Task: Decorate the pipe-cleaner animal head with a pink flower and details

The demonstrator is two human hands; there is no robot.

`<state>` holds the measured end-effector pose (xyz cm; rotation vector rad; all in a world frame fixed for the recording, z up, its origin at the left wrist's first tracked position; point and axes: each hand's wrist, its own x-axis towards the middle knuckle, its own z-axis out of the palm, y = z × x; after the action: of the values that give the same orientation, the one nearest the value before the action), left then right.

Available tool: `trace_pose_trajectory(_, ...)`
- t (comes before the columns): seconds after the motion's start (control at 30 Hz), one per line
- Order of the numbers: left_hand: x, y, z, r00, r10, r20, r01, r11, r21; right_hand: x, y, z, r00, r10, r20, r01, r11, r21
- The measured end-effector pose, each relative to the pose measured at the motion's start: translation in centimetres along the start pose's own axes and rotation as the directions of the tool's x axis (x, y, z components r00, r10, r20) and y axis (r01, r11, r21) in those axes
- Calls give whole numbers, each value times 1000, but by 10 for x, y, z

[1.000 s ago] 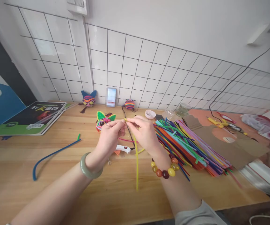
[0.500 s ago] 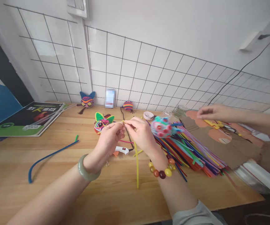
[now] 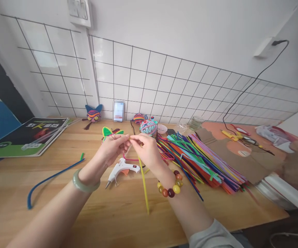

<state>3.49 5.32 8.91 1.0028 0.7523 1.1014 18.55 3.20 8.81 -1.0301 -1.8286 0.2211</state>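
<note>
Above the wooden table (image 3: 92, 220), my left hand (image 3: 111, 148) and my right hand (image 3: 145, 151) pinch the top end of a yellow pipe cleaner (image 3: 144, 187), fingertips almost touching. The rest of the pipe cleaner hangs down toward me over the table. A green bangle is on my left wrist and a bead bracelet on my right. A white glue gun (image 3: 120, 170) lies on the table just below my hands. A green-eared pipe-cleaner figure (image 3: 112, 132) sits behind my left hand.
A pile of coloured pipe cleaners (image 3: 200, 160) lies right of my hands. A blue pipe cleaner (image 3: 49, 179) lies at left, a book (image 3: 27, 136) beyond it. A round striped figure (image 3: 148, 126), other figures, a small bowl (image 3: 161, 129) and jars stand by the tiled wall. Cardboard (image 3: 244, 155) lies at right.
Another person's arm reached in from the right with a round striped figure, left it near the wall and withdrew. My hands stayed pinched on the yellow pipe cleaner. The view shifted, uncovering the glue gun.
</note>
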Motion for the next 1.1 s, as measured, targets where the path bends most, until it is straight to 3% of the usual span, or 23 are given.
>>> trace_pose_trajectory(0.13,0,-8,5,986,134,-102,-128,990,60,-2,0,8,997,76,-33,-75,997,23)
trace_pose_trajectory(0.27,0,-14,11,971,182,-153,-169,981,90,-2,1,7,999,44,8,-44,997,-56)
trace_pose_trajectory(0.5,0,-5,1,999,36,-11,-33,979,199,0,9,-7,989,-72,127,95,978,-187)
trace_pose_trajectory(0.6,1,0,-3,1000,-21,0,20,970,242,3,11,-11,974,-113,197,158,961,-227)
trace_pose_trajectory(0.83,5,-2,-10,997,-57,52,44,973,227,4,11,-14,946,-125,298,209,941,-266)
trace_pose_trajectory(0.97,7,-2,-15,998,-46,54,30,963,267,3,16,-15,948,-101,301,167,965,-201)
trace_pose_trajectory(1.03,7,0,-17,1000,-13,13,7,944,329,11,30,-18,959,-59,277,110,979,-170)
trace_pose_trajectory(1.1,8,3,-18,999,10,-33,4,919,395,28,54,-21,978,42,202,13,965,-260)
